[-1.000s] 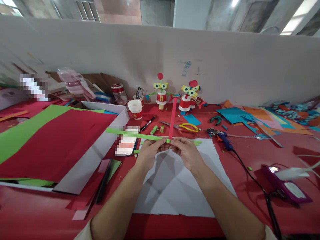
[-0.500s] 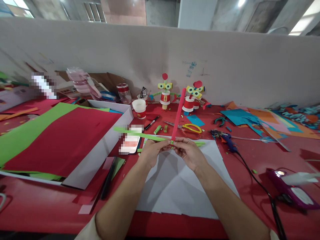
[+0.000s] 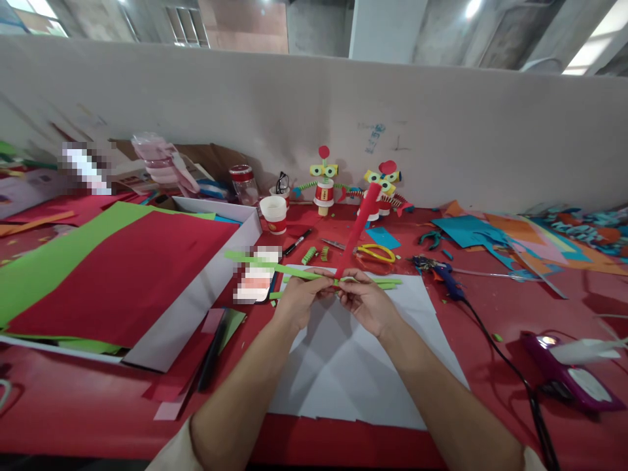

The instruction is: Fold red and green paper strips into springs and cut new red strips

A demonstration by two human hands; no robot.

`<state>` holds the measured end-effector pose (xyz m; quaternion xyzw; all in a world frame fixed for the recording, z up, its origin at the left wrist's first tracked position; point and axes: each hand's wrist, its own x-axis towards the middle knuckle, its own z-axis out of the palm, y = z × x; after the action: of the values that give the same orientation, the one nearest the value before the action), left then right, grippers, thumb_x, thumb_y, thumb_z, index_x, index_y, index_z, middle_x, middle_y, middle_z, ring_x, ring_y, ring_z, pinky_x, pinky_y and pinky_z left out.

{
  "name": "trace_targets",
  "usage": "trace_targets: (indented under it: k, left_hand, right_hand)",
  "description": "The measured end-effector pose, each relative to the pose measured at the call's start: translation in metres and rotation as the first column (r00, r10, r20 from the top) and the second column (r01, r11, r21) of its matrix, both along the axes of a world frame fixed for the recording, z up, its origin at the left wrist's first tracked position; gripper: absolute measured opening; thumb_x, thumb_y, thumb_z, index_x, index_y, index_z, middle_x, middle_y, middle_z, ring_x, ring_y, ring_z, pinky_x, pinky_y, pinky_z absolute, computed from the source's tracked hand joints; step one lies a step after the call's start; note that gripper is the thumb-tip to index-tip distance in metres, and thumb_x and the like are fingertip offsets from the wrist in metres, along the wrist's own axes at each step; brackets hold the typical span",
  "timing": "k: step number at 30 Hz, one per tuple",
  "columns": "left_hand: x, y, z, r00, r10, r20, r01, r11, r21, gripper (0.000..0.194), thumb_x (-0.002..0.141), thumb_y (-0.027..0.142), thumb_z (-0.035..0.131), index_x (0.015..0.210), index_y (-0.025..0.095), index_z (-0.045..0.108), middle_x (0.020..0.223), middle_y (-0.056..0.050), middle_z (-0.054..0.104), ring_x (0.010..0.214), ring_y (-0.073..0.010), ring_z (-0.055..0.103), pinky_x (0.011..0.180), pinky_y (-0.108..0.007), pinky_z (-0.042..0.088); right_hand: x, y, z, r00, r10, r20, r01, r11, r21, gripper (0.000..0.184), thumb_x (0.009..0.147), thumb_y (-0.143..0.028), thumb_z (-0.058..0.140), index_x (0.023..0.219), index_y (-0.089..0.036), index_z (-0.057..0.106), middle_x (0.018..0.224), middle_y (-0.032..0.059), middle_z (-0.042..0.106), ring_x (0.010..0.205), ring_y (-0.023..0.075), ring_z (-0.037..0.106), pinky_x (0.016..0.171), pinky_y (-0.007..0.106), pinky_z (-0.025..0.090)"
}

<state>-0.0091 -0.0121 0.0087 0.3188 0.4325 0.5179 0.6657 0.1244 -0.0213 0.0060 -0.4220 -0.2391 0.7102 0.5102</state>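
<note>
My left hand (image 3: 305, 299) pinches a long green paper strip (image 3: 260, 261), whose free end sticks out to the left over a phone (image 3: 256, 281). My right hand (image 3: 364, 297) is closed at the point where the green strip meets a red paper strip (image 3: 360, 226). The red strip rises from between my fingertips and leans to the right. Both hands touch at their fingertips, above the white paper sheet (image 3: 363, 373). More green paper strips (image 3: 390, 282) lie at the sheet's far edge, partly hidden behind my hands. My fingers cover the join itself.
Two paper-cup figures (image 3: 324, 191) stand by the wall. Yellow-handled scissors (image 3: 375, 255), folded green springs (image 3: 309, 255) and a pen (image 3: 297, 242) lie beyond the sheet. A glue gun (image 3: 444, 275) with its cable is at right. A box of coloured paper (image 3: 196, 314) fills the left side.
The red strip has tilted further right and its broad face shows more. Both hands have stayed at nearly the same place, still pinching the strips.
</note>
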Motion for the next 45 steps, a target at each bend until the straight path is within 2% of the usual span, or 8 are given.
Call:
trace_targets:
  k: [5, 10, 15, 23, 29, 37, 41, 45]
  left_hand:
    - [0.0, 0.0, 0.001, 1.0, -0.012, -0.001, 0.013, 0.999, 0.036, 0.015, 0.053, 0.018, 0.074, 0.063, 0.013, 0.064, 0.056, -0.001, 0.063, 0.052, -0.0112, 0.057, 0.058, -0.026, 0.045]
    - [-0.001, 0.001, -0.001, 0.999, -0.033, -0.01, 0.033, 0.998, 0.058, 0.013, 0.055, 0.019, 0.073, 0.064, 0.013, 0.066, 0.057, -0.001, 0.062, 0.055, -0.0109, 0.057, 0.059, -0.024, 0.044]
    - [-0.003, 0.002, 0.0, 0.999, -0.05, -0.019, 0.051, 0.997, 0.053, 0.011, 0.055, 0.019, 0.071, 0.064, 0.014, 0.066, 0.056, 0.0, 0.061, 0.053, -0.0097, 0.055, 0.058, -0.023, 0.044]
    - [-0.003, -0.001, 0.005, 1.0, -0.013, -0.019, 0.015, 0.997, 0.069, 0.011, 0.055, 0.02, 0.071, 0.062, 0.012, 0.067, 0.062, -0.002, 0.064, 0.055, -0.0112, 0.058, 0.06, -0.025, 0.047]
    - [-0.006, 0.0, 0.007, 0.998, -0.041, -0.041, 0.043, 0.998, 0.054, 0.016, 0.052, 0.016, 0.076, 0.065, 0.013, 0.068, 0.06, -0.001, 0.064, 0.058, -0.0109, 0.058, 0.062, -0.024, 0.047]
    - [-0.006, -0.001, 0.005, 0.999, -0.023, 0.036, 0.02, 0.997, 0.07, 0.019, 0.052, 0.017, 0.079, 0.068, 0.014, 0.069, 0.064, 0.0, 0.064, 0.062, -0.0114, 0.06, 0.062, -0.024, 0.048]
    - [-0.005, -0.003, 0.007, 0.999, -0.025, 0.027, 0.023, 0.996, 0.087, 0.02, 0.053, 0.018, 0.08, 0.069, 0.014, 0.068, 0.065, -0.001, 0.065, 0.064, -0.0117, 0.06, 0.065, -0.025, 0.049]
    - [-0.005, -0.002, 0.005, 1.0, 0.016, 0.018, -0.017, 0.996, 0.09, 0.022, 0.051, 0.017, 0.081, 0.069, 0.013, 0.068, 0.065, -0.001, 0.065, 0.062, -0.0114, 0.06, 0.064, -0.025, 0.048]
  right_hand:
    - [0.0, 0.001, -0.003, 0.999, -0.002, -0.036, 0.003, 1.0, 0.012, 0.031, 0.048, -0.013, 0.081, 0.069, -0.02, 0.06, 0.059, -0.0051, 0.062, 0.053, 0.0065, 0.055, 0.052, 0.018, 0.039]
    - [0.0, 0.001, -0.003, 0.998, 0.042, -0.056, -0.037, 0.996, 0.086, 0.027, 0.052, -0.015, 0.08, 0.071, -0.02, 0.061, 0.057, -0.0045, 0.062, 0.053, 0.0075, 0.055, 0.052, 0.018, 0.039]
    - [0.0, 0.0, -0.001, 0.998, 0.054, -0.02, -0.051, 0.993, 0.109, 0.023, 0.053, -0.015, 0.076, 0.068, -0.021, 0.061, 0.055, -0.0055, 0.061, 0.049, 0.0075, 0.052, 0.05, 0.019, 0.038]
    - [-0.003, -0.002, 0.001, 0.999, 0.036, -0.003, -0.035, 0.986, 0.162, 0.008, 0.063, -0.022, 0.067, 0.068, -0.02, 0.061, 0.062, -0.0046, 0.061, 0.058, 0.0093, 0.055, 0.062, 0.023, 0.043]
    - [-0.004, -0.005, 0.004, 0.996, 0.036, 0.085, -0.053, 0.977, 0.205, 0.019, 0.057, -0.017, 0.074, 0.071, -0.02, 0.062, 0.066, -0.0055, 0.06, 0.065, 0.0092, 0.056, 0.068, 0.024, 0.044]
    - [-0.008, -0.009, 0.007, 0.973, -0.15, 0.175, 0.091, 0.947, 0.308, 0.036, 0.054, -0.017, 0.076, 0.084, -0.023, 0.056, 0.063, -0.0077, 0.056, 0.064, 0.0107, 0.052, 0.065, 0.026, 0.043]
    - [-0.007, -0.008, 0.007, 0.963, -0.172, 0.207, 0.095, 0.936, 0.338, 0.034, 0.054, -0.018, 0.076, 0.082, -0.022, 0.056, 0.066, -0.0061, 0.057, 0.067, 0.0113, 0.053, 0.067, 0.027, 0.044]
    - [-0.004, -0.009, 0.012, 0.963, -0.111, 0.247, 0.021, 0.94, 0.341, 0.026, 0.055, -0.018, 0.075, 0.076, -0.021, 0.06, 0.07, -0.0042, 0.058, 0.071, 0.0114, 0.054, 0.07, 0.027, 0.044]
